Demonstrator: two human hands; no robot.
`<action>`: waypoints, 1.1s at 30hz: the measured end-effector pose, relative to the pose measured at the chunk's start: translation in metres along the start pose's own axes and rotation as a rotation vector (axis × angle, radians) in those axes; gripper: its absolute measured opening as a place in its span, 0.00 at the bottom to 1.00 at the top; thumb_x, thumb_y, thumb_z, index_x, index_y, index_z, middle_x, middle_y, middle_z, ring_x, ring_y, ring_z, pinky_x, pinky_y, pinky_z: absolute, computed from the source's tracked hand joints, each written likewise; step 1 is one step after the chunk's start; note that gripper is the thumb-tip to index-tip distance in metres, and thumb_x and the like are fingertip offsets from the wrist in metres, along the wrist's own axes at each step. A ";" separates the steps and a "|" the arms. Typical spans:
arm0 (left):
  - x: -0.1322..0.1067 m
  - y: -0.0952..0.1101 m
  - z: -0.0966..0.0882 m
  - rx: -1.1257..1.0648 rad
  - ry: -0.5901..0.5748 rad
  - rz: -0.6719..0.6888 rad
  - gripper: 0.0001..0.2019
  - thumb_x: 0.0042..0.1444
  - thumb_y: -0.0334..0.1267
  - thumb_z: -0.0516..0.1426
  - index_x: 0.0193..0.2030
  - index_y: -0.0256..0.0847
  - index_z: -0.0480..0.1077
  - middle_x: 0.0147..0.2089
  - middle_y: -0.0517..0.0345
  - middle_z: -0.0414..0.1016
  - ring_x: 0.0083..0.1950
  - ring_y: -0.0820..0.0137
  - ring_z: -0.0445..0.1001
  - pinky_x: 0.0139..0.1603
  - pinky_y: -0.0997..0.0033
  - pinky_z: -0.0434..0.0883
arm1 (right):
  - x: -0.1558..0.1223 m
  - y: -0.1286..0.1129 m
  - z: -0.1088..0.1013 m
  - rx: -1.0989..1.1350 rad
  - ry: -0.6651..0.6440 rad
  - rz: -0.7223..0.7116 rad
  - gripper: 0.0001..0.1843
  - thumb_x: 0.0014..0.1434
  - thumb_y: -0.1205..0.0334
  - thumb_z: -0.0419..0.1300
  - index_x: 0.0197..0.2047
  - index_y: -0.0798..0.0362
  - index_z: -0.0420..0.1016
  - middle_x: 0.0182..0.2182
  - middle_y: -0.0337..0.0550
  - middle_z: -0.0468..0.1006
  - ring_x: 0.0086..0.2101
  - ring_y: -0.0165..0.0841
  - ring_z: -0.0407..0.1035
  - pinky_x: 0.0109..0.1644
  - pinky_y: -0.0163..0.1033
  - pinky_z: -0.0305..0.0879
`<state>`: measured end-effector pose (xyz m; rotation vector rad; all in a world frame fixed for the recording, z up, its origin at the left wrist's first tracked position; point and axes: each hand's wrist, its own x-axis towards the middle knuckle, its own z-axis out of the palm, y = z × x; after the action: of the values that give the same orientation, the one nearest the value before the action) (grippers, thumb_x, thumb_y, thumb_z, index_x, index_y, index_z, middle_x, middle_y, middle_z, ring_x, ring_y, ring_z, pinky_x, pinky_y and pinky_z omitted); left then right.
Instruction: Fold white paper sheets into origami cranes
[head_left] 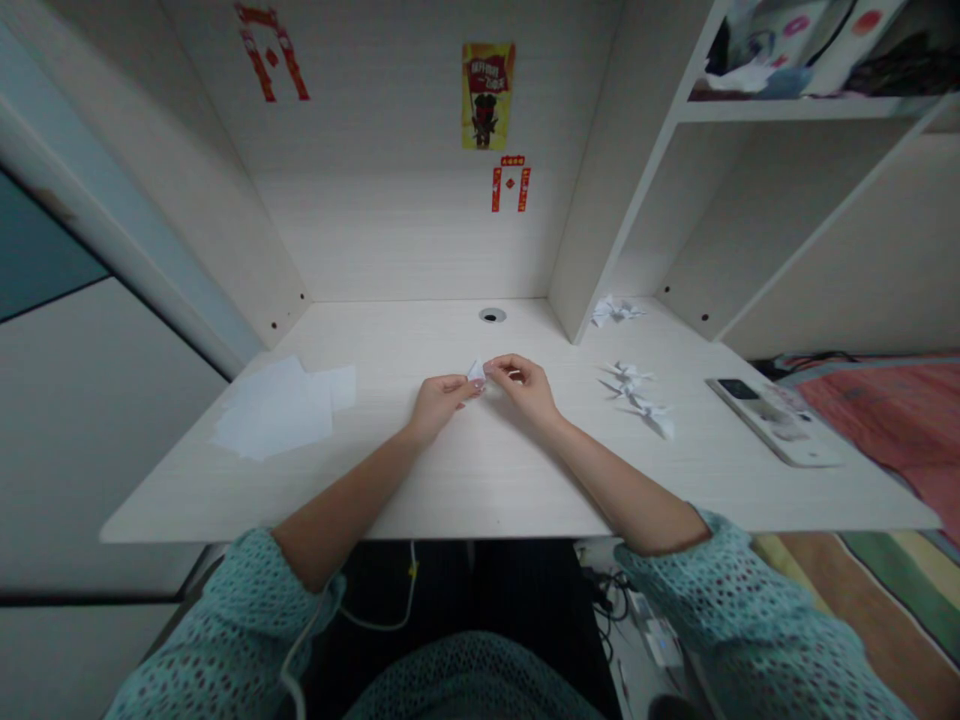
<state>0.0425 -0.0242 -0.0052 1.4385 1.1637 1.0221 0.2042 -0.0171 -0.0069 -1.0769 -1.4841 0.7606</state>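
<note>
A small piece of folded white paper (477,371) is held up between my two hands over the middle of the desk. My left hand (442,402) pinches its lower left side between thumb and fingers. On its right side, my right hand (523,384) grips the paper with closed fingertips. The folds are too small to make out fully. To the right lie several folded white paper pieces with pointed ends (636,392). A spread stack of white paper sheets (277,408) rests to the left of my hands.
More folded paper pieces (616,311) sit by the upright divider (592,290). A white phone-like device (776,420) lies on the right of the desk (495,490). A round cable hole (492,315) is at the back. Cables (611,600) hang below the front edge.
</note>
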 end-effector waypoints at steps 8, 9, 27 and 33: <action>0.001 0.001 0.000 -0.042 0.023 -0.015 0.18 0.44 0.53 0.60 0.30 0.39 0.75 0.34 0.53 0.77 0.37 0.68 0.72 0.32 0.73 0.61 | 0.000 0.004 0.001 0.038 0.049 0.065 0.14 0.47 0.50 0.62 0.30 0.52 0.79 0.30 0.44 0.80 0.30 0.34 0.70 0.32 0.37 0.60; 0.001 0.002 0.000 -0.043 0.030 -0.016 0.18 0.44 0.54 0.60 0.30 0.39 0.75 0.34 0.52 0.77 0.37 0.68 0.72 0.32 0.73 0.61 | 0.000 0.006 0.001 0.041 0.059 0.076 0.14 0.47 0.50 0.62 0.30 0.53 0.79 0.30 0.44 0.80 0.29 0.34 0.70 0.31 0.37 0.60; -0.002 0.005 0.010 -0.151 0.233 0.020 0.20 0.45 0.54 0.59 0.34 0.38 0.75 0.38 0.50 0.78 0.43 0.64 0.74 0.33 0.73 0.64 | -0.003 0.001 0.011 0.111 0.142 0.075 0.14 0.49 0.51 0.61 0.29 0.54 0.78 0.30 0.45 0.80 0.32 0.34 0.71 0.34 0.37 0.62; -0.003 0.003 0.007 -0.052 0.120 0.009 0.18 0.43 0.54 0.61 0.29 0.39 0.74 0.34 0.54 0.78 0.39 0.67 0.73 0.32 0.73 0.64 | -0.002 0.000 0.003 0.019 0.144 0.010 0.13 0.49 0.51 0.62 0.27 0.53 0.78 0.29 0.43 0.79 0.31 0.33 0.69 0.36 0.37 0.61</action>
<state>0.0492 -0.0286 -0.0036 1.3585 1.2086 1.1499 0.2014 -0.0183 -0.0079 -1.1023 -1.3483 0.6886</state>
